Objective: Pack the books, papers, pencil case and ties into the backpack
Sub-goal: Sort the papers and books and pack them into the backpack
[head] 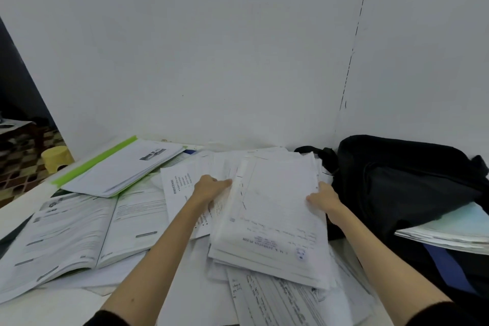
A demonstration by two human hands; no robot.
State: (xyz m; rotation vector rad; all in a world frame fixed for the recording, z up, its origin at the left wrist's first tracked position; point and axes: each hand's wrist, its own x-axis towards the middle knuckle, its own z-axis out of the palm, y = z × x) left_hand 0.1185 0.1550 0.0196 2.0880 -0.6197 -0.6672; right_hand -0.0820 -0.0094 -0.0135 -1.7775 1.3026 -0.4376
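A thick stack of white papers (275, 209) lies in the middle of the white table (23, 204). My left hand (209, 189) grips the stack's left edge, fingers tucked under the sheets. My right hand (324, 197) holds its right edge, thumb on top. The black backpack (412, 182) sits right of the stack against the wall. An open book (76, 235) lies at the left, and a closed book with a green spine (119, 167) rests behind it. More loose papers (285, 302) lie under the stack at the front. No pencil case or ties are visible.
A pale book or pad (449, 230) leans out from under the backpack at the right, with something blue (444, 264) below it. The wall stands close behind the table. A yellow stool (57, 157) stands on the patterned floor at the far left.
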